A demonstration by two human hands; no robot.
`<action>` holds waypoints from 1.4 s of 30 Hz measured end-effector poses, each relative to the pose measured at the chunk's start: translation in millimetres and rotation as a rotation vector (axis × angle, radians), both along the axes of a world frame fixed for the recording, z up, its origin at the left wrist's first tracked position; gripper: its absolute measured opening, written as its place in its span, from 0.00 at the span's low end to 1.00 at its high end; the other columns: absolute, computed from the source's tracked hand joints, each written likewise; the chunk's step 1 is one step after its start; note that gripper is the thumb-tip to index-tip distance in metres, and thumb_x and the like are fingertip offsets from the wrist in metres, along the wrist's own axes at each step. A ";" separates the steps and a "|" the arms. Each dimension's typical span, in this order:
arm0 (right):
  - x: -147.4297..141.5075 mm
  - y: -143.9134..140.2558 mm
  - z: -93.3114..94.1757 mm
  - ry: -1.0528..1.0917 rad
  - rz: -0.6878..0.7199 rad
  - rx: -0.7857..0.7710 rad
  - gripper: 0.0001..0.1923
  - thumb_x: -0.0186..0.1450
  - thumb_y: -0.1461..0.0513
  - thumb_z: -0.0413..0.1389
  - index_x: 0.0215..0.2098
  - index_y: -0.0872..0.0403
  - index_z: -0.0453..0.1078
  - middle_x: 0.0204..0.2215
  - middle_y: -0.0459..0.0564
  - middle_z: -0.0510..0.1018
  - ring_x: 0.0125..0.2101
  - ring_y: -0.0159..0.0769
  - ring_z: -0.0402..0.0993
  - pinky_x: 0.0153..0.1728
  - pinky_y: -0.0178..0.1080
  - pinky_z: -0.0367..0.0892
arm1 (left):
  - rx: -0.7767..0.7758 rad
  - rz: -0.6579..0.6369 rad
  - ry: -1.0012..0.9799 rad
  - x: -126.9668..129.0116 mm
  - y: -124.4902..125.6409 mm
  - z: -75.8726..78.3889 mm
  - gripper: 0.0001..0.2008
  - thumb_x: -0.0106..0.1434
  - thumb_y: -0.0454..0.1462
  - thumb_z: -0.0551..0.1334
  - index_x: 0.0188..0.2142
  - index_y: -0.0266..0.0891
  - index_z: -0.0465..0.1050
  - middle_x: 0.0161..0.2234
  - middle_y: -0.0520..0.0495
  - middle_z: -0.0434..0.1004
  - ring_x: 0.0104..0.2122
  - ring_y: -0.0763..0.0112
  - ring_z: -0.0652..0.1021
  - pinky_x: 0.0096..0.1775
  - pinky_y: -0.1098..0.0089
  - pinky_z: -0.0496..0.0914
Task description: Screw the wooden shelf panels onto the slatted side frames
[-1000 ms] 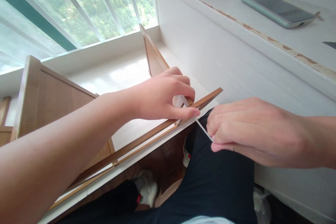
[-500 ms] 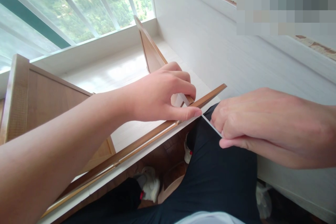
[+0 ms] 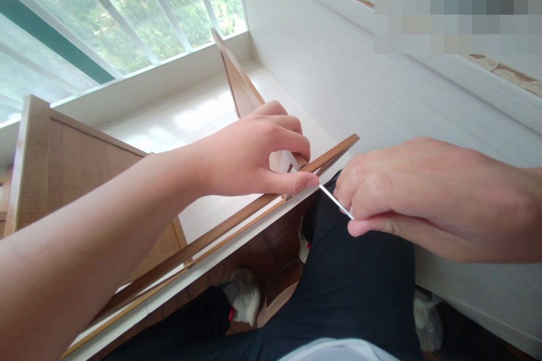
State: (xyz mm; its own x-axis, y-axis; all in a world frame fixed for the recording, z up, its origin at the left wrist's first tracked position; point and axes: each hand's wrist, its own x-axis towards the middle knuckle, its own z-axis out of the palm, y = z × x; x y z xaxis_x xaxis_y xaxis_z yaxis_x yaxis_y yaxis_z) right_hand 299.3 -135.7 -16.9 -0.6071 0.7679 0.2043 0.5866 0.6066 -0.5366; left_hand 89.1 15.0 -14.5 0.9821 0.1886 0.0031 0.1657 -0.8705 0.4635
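Observation:
My left hand pinches the right end of a long thin wooden strip that runs along the front edge of a white shelf. A small white piece sits between its thumb and fingers. My right hand is closed on a thin white strip that stretches from its fingertips to my left thumb tip.
An upright wooden divider panel stands on the shelf behind my left hand. A larger wooden panel stands at the left. A white side wall rises at the right; a window is beyond. My dark-trousered legs and white shoes are below.
The view tilted down, so the phone on the upper ledge left the frame. My right hand drifted slightly right, then back a little, keeping hold of the thin white strip. My left hand stayed.

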 end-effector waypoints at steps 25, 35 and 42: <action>2.7 5.3 0.4 0.041 -0.080 0.078 0.13 0.69 0.56 0.61 0.30 0.53 0.68 0.23 0.42 0.71 0.22 0.28 0.62 0.27 0.33 0.57 | 0.017 -0.019 -0.036 -0.8 -1.6 0.5 0.17 0.64 0.52 0.62 0.35 0.42 0.80 0.37 0.45 0.78 0.46 0.58 0.70 0.50 0.62 0.65; 0.6 2.0 0.2 -0.001 -0.073 0.143 0.17 0.72 0.57 0.57 0.27 0.53 0.66 0.21 0.42 0.66 0.21 0.28 0.57 0.26 0.33 0.53 | 0.022 -0.045 -0.065 -0.6 -0.5 -1.9 0.15 0.65 0.49 0.62 0.34 0.42 0.79 0.36 0.45 0.78 0.43 0.60 0.71 0.49 0.64 0.65; -2.8 0.2 -0.2 -0.010 -0.091 0.168 0.13 0.72 0.60 0.57 0.29 0.53 0.67 0.22 0.41 0.69 0.22 0.28 0.60 0.27 0.33 0.56 | 0.023 -0.040 -0.075 -0.9 -1.0 -2.7 0.15 0.65 0.49 0.62 0.34 0.42 0.79 0.36 0.46 0.79 0.43 0.60 0.71 0.48 0.64 0.65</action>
State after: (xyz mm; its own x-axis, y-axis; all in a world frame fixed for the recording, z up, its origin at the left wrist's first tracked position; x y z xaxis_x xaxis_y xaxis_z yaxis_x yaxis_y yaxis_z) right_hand 296.5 -135.5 -17.1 -0.5396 0.7752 0.3285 0.6479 0.6315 -0.4260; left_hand 88.2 14.0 -17.2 0.9856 0.1483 0.0811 0.0960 -0.8860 0.4536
